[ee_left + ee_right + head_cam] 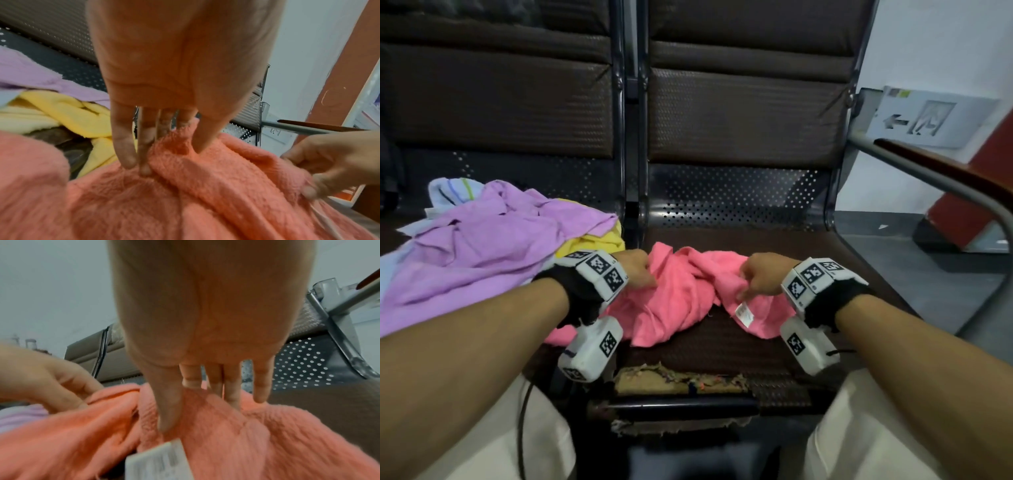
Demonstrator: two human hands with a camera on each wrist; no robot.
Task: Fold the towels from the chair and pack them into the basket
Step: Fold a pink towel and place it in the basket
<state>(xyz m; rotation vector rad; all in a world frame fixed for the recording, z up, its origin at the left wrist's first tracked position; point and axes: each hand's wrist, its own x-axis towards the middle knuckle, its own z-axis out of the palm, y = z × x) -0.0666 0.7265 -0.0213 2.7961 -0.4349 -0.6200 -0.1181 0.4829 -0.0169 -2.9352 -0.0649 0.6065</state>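
While crumpled at frame centre on the dark padded chair seat (722, 346), spread flat the fluffy pink towel (681, 301), left hand (637, 269) and right hand (763, 274) each pinching a fold; find corners first; no basket in view

Both forearms are bare, without sleeves. Each wrist carries a black strap (578, 294) with white blocks printed with black-and-white square markers (604, 270). Below each wrist hangs a white camera box (590, 349) with the same markers. A thin black cable (520, 428) runs beside the left one. The trousers (859, 428) are cream.
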